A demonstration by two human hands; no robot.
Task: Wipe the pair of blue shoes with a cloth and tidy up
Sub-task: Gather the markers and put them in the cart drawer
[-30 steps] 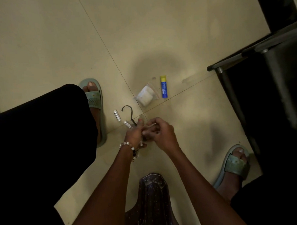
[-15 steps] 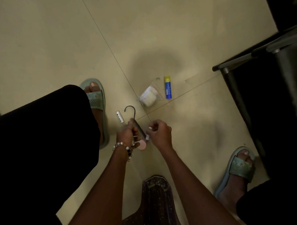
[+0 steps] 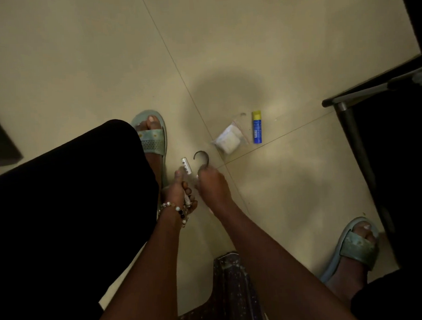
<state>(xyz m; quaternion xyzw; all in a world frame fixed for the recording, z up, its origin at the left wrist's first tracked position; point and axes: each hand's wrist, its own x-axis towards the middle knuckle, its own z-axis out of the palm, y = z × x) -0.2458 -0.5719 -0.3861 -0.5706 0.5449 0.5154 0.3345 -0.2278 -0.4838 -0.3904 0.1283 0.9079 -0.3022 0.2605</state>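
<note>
Fingers of the left hand are curled around a small white tube, held low over the tiled floor. Fingers of the right hand are bent downward at the shank of one dark hook, but the exact grip cannot be told. One white labelled tube is seen just beyond the left thumb, its long axis running away from the person and slightly left. One blue stick with a yellow cap lies cap-away beside one clear bag holding something white. Two green slides, the left slide and the right slide, are worn. Blue shoes and a cloth are not seen.
</note>
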